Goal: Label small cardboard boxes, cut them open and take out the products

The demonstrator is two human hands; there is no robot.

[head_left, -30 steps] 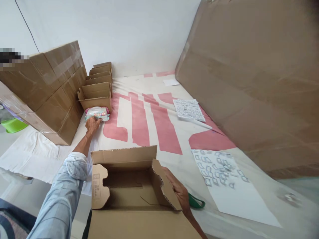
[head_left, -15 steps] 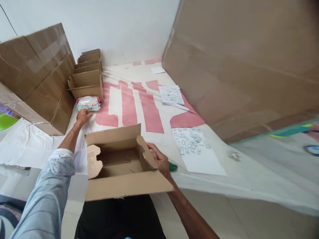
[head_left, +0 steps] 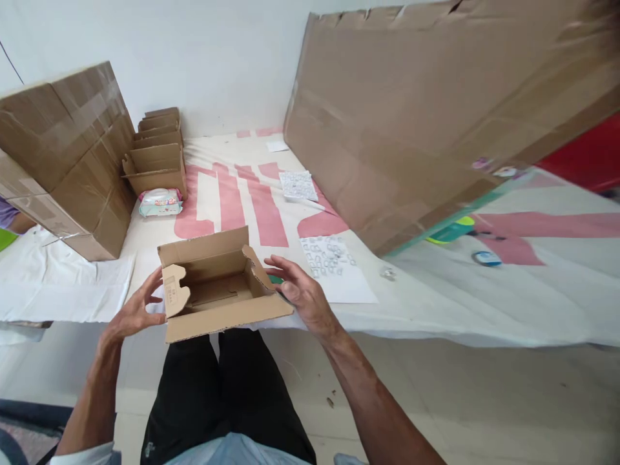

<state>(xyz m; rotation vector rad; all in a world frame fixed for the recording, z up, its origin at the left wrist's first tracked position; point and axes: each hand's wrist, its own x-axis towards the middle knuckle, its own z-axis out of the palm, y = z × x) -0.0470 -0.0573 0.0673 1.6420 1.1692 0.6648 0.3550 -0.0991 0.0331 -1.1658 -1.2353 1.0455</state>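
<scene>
A small cardboard box point(head_left: 227, 313) with its top flaps up and nothing visible inside sits at the front edge of the table. My left hand point(head_left: 135, 307) is at its left wall, fingers spread and the tips at or touching the cardboard. On the other side, my right hand point(head_left: 303, 294) is open beside the right flap, fingers apart; whether it touches the box I cannot tell. A green object point(head_left: 276, 279), mostly hidden, shows behind that hand. A pack of wet wipes point(head_left: 161, 203) lies farther back on the left.
A row of open cardboard boxes point(head_left: 157, 165) stands behind the wipes, beside large taped cartons point(head_left: 92, 161). A big cardboard sheet point(head_left: 387, 116) leans on the right. Marked paper sheets point(head_left: 346, 284), a tape roll point(head_left: 486, 258) and a green-yellow item point(head_left: 450, 230) lie on the covered table point(head_left: 426, 310).
My left hand has come back from beside the wipes to the box's left side. My right hand has loosened from the box's right wall. The view has shifted to the right.
</scene>
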